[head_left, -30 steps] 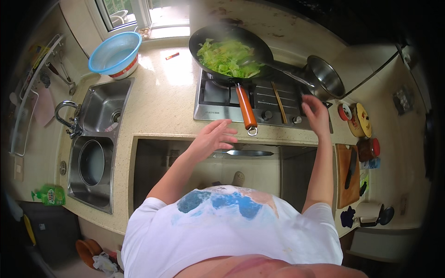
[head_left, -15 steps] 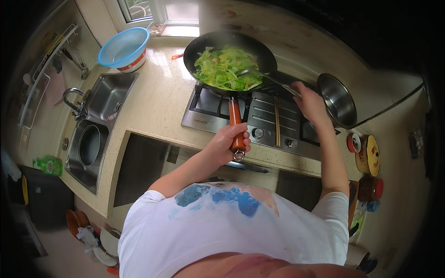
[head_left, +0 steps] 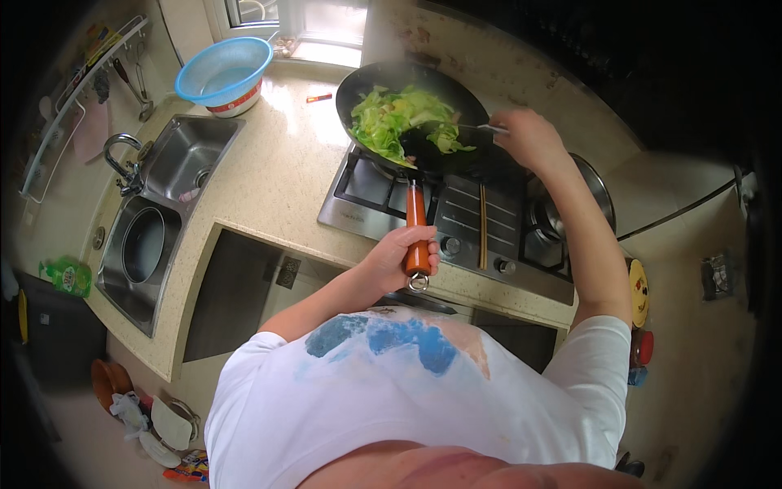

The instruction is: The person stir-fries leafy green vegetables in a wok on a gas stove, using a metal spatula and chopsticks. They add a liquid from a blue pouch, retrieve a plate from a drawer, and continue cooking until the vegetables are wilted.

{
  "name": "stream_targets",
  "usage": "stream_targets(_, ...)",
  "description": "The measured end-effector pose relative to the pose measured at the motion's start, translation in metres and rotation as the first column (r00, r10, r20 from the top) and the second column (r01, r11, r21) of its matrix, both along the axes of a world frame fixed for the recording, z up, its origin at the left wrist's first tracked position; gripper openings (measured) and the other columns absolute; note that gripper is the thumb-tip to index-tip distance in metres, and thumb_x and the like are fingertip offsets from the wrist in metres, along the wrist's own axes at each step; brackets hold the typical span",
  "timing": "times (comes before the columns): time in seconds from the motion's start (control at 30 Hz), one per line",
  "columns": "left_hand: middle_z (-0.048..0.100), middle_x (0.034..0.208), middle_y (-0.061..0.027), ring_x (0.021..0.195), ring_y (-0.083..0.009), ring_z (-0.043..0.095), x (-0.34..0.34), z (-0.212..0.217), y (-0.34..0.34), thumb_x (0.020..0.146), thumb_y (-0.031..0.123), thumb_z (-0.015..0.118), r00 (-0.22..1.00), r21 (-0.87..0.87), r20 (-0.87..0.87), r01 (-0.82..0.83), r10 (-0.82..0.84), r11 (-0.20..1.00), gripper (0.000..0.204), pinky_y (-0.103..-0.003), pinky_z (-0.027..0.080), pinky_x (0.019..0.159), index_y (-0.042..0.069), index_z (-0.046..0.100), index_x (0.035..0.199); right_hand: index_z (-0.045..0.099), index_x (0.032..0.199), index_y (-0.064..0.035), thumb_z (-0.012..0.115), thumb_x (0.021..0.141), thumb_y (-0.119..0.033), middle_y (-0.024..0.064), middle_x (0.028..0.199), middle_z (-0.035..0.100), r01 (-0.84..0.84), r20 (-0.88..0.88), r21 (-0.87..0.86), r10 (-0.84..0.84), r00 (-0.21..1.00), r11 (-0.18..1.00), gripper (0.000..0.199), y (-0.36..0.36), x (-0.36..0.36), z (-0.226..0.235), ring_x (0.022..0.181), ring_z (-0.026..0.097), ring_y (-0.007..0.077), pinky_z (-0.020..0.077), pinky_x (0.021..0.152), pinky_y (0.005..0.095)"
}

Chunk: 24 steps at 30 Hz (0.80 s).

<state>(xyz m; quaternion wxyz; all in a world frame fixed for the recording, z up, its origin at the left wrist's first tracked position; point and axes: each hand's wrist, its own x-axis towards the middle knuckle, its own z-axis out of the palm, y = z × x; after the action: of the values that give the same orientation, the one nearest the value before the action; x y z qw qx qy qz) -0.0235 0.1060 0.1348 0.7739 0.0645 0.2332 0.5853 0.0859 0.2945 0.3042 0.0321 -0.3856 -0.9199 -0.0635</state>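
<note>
The left hand [head_left: 399, 248] is closed around the orange handle [head_left: 416, 204] of a dark wok [head_left: 461, 96], fingers wrapped from below the counter edge side, its forearm slanting in from the lower left. The right hand [head_left: 528, 138] is raised higher and farther forward, arm extended and wrist bent, knuckles up; it grips the end of a metal utensil [head_left: 493, 128] that reaches leftward into the wok. The utensil's far end is hard to make out, seemingly in among the greens.

The chopped greens [head_left: 387, 118] lie in the wok, left of the right hand and beyond the left one. Below the right hand, chopsticks [head_left: 482, 228] rest on the steel stove [head_left: 350, 213]; behind its forearm is a shiny metal vessel [head_left: 593, 191]. Left of the left hand runs the speckled counter [head_left: 277, 163], then a double sink [head_left: 195, 148] with a round pot [head_left: 145, 244] in the nearer compartment. A blue basin [head_left: 224, 69] sits farther forward, near a bright window [head_left: 330, 20].
</note>
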Motion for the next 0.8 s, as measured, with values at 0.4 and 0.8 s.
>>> stream_targets(0.4, 0.061, 0.096, -0.0136, 0.086, -0.0261, 0.064, -0.026, -0.007, -0.010, 0.093, 0.029, 0.053, 0.985, 0.145, -0.078, 0.164, -0.154, 0.976, 0.027, -0.037, 0.054, 0.068, 0.005, 0.049, 0.105, 0.067, 0.086, -0.0056, 0.061, 0.081, -0.021, 0.0078, 0.083, 0.068, 0.348, 0.318, 0.155, -0.380, 0.868, 0.924, 0.018, 0.076, -0.064, 0.028, 0.083, 0.066, 0.0231, 0.0516, 0.067, 0.0347)
stream_targets(0.8, 0.059, 0.104, -0.0144, 0.093, -0.0279, 0.063, -0.041, -0.015, -0.004, 0.095, 0.027, 0.051, 0.965, 0.203, -0.108, 0.258, -0.240, 0.945, 0.030, -0.038, 0.054, 0.074, 0.004, 0.045, 0.113, 0.066, 0.077, -0.0060, 0.072, 0.071, -0.032, 0.0121, 0.078, 0.064, -0.074, 0.215, 0.382, -0.011, 0.976, 0.921, 0.027, 0.073, -0.038, 0.042, 0.079, 0.063, 0.0302, 0.0504, 0.066, 0.0401)
